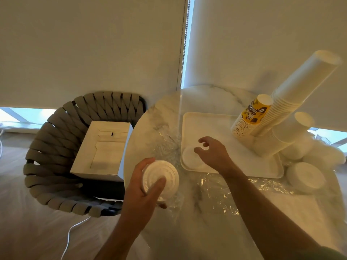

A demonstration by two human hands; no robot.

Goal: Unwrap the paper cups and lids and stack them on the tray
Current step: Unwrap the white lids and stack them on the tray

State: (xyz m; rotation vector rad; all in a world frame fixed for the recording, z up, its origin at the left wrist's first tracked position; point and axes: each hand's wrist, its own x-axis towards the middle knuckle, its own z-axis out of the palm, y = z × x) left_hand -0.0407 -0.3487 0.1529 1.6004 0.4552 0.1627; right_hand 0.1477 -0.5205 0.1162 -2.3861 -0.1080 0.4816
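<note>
Our left hand (144,186) grips a stack of lids (160,178), half out of its wrap (174,201), held off the table so it stays together. Right hand (212,152) hovers, fingers loosely spread and holding nothing, over a lid (189,156) on the tray (234,164), near the cups (293,102).

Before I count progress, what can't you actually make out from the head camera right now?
- Lids on the tray: right hand covers part, so no count.
- Lid stack in the left hand: fingers and plastic wrap hide its depth.
- Lids at the table's right: overexposed and blurred, edges merge.
- Cup stacks: bases overlap; count unclear.
</note>
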